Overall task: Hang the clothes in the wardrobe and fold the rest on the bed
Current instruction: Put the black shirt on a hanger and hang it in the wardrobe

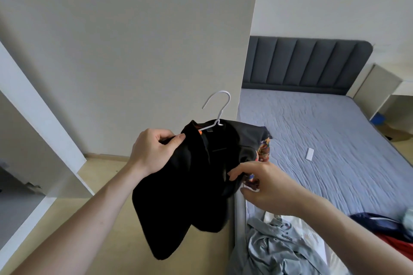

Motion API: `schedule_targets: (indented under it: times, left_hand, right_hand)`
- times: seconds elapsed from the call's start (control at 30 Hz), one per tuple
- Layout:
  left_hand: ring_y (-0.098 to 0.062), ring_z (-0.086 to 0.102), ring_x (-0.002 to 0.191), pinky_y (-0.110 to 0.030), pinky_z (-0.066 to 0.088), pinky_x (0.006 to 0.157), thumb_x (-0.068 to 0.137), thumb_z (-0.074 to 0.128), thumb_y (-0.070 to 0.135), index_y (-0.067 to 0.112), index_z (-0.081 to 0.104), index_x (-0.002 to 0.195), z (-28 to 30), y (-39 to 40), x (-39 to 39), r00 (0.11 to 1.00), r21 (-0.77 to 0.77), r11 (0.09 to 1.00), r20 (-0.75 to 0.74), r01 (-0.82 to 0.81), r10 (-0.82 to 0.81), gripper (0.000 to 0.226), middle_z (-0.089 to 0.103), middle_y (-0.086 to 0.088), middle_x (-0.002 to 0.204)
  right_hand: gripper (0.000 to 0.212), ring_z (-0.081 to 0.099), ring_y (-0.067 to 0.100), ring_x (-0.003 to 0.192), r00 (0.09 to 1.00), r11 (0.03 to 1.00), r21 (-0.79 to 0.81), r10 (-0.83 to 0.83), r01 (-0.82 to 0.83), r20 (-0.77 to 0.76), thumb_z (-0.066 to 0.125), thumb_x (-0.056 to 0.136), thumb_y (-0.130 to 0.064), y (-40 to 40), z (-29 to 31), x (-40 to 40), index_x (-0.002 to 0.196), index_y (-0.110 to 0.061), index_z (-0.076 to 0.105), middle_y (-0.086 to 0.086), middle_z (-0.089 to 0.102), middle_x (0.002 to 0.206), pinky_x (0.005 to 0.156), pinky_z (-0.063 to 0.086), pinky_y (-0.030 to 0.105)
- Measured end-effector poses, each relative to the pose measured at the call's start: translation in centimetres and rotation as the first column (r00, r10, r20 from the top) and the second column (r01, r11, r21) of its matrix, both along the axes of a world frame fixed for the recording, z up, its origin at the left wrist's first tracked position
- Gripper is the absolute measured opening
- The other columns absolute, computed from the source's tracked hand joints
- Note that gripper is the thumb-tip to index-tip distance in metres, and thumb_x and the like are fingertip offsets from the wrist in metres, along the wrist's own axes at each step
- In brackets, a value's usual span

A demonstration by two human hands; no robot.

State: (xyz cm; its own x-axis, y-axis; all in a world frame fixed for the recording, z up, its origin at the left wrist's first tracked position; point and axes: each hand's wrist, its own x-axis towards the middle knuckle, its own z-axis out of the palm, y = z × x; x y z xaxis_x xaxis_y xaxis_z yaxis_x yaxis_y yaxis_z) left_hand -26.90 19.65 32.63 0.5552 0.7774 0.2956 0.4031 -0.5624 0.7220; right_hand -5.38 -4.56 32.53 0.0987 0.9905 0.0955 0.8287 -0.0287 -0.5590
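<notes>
A black jacket (190, 185) with a patterned orange lining hangs on a white wire hanger (218, 107), held in the air beside the bed. My left hand (154, 152) grips the jacket's left shoulder with the thumb pinching the cloth. My right hand (266, 185) holds the jacket's right side near the lining, fingers curled on the fabric. The open wardrobe (33, 152) stands at the left, its white frame and shelf edge in view. The bed (324, 140) with a lilac-blue sheet lies to the right.
A grey-green shirt (274, 250) lies crumpled at the bed's near corner, with dark blue and red clothes (388, 230) at the lower right. A small white card (310, 154) rests on the sheet. A white wall panel (156, 51) stands ahead; a white bedside table (384, 94) is far right.
</notes>
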Motion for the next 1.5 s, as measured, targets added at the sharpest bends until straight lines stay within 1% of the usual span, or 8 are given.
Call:
schedule_targets:
  times: [0.17, 0.33, 0.53, 0.7, 0.8, 1.13, 1.33, 1.5]
  left_hand:
    - [-0.020, 0.029, 0.056, -0.034, 0.027, 0.058, 0.082, 0.062, 0.066, 0.013, 0.038, 0.056, 0.2, 0.2, -0.5, 1.000, -0.008, 1.000, -0.005, -0.022, 0.022, 0.063, 0.026, 0.006, 0.053]
    - [-0.016, 0.034, 0.052, -0.032, 0.030, 0.057, 0.079, 0.060, 0.071, 0.008, 0.051, 0.061, 0.4, 0.8, -2.0, 0.999, -0.021, 0.999, -0.024, -0.048, 0.048, 0.066, 0.032, 0.006, 0.051]
    - [-0.010, 0.034, 0.050, -0.030, 0.028, 0.054, 0.083, 0.065, 0.065, 0.015, 0.049, 0.055, 0.6, 0.2, -3.6, 1.000, -0.032, 0.999, 0.019, 0.017, -0.017, 0.059, 0.031, 0.009, 0.050]
    - [-0.007, 0.034, 0.051, -0.020, 0.026, 0.050, 0.086, 0.063, 0.064, 0.013, 0.049, 0.059, 1.4, 0.0, -3.6, 0.999, -0.047, 0.998, 0.023, 0.041, -0.040, 0.059, 0.033, 0.008, 0.052]
    - [-0.008, 0.036, 0.054, -0.021, 0.028, 0.052, 0.087, 0.058, 0.066, 0.013, 0.053, 0.063, 2.0, -0.3, -3.1, 0.999, -0.083, 0.996, -0.010, 0.044, -0.045, 0.058, 0.036, 0.010, 0.055]
    - [-0.014, 0.046, 0.064, -0.035, 0.041, 0.062, 0.103, 0.051, 0.025, 0.026, 0.044, 0.073, 4.2, -4.8, 3.5, 0.989, 0.122, 0.992, -0.147, 0.036, -0.018, 0.031, 0.051, 0.009, 0.068]
    - [-0.017, 0.058, 0.101, -0.039, 0.045, 0.096, 0.103, 0.052, 0.027, 0.021, 0.070, 0.109, 5.2, -5.5, 4.4, 0.973, 0.221, 0.970, -0.182, -0.101, 0.143, 0.020, 0.059, 0.010, 0.107]
    - [-0.005, 0.044, 0.121, -0.037, 0.032, 0.113, 0.094, 0.046, 0.058, 0.037, 0.061, 0.131, 4.2, -7.0, 2.0, 0.959, 0.115, 0.962, -0.108, -0.249, 0.261, 0.045, 0.048, 0.024, 0.122]
  right_hand:
    - [0.034, 0.065, 0.002, 0.092, 0.992, 0.984, 0.136, -0.111, 0.119, -0.062, 0.065, 0.083, -0.008, 0.6, -0.3, 0.3, 0.101, -0.036, 0.072, -0.021, 0.071, 0.098, 0.078, 0.050, 0.019]
    - [0.030, 0.065, 0.005, 0.106, 0.954, 0.893, 0.334, -0.285, 0.300, -0.095, 0.071, 0.091, -0.018, 0.9, 1.1, 3.5, 0.116, -0.034, 0.067, -0.021, 0.067, 0.116, 0.091, 0.054, 0.028]
    - [0.046, 0.052, 0.012, 0.125, 0.943, 0.942, 0.100, -0.328, 0.322, 0.053, 0.064, 0.100, -0.037, 2.6, 1.2, 6.2, 0.143, -0.037, 0.050, -0.015, 0.055, 0.136, 0.098, 0.040, 0.028]
    - [0.012, 0.060, 0.000, 0.088, 0.968, 0.962, 0.118, -0.251, 0.246, 0.026, 0.056, 0.105, -0.026, 3.5, 1.2, 6.7, 0.105, -0.034, 0.065, -0.021, 0.064, 0.093, 0.070, 0.040, 0.016]
    - [0.023, 0.060, 0.007, 0.072, 0.970, 0.959, 0.156, -0.225, 0.237, -0.090, 0.056, 0.106, -0.018, 3.6, 1.1, 6.9, 0.086, -0.028, 0.064, -0.012, 0.062, 0.072, 0.061, 0.040, 0.019]
    - [0.023, 0.063, 0.018, 0.068, 0.957, 0.966, 0.124, -0.196, 0.226, -0.216, 0.056, 0.103, -0.024, 3.6, 2.4, 8.0, 0.083, -0.022, 0.067, -0.001, 0.066, 0.071, 0.068, 0.052, 0.047]
    - [0.027, 0.064, 0.008, 0.067, 0.938, 0.959, 0.176, -0.161, 0.222, -0.307, 0.060, 0.102, -0.023, 4.1, 2.4, 8.7, 0.077, -0.027, 0.070, -0.008, 0.067, 0.067, 0.061, 0.048, 0.031]
    - [0.020, 0.069, 0.017, 0.075, 0.915, 0.966, 0.163, -0.127, 0.202, -0.383, 0.060, 0.102, -0.026, 5.2, 1.2, 8.3, 0.087, -0.021, 0.073, -0.003, 0.072, 0.074, 0.071, 0.057, 0.048]
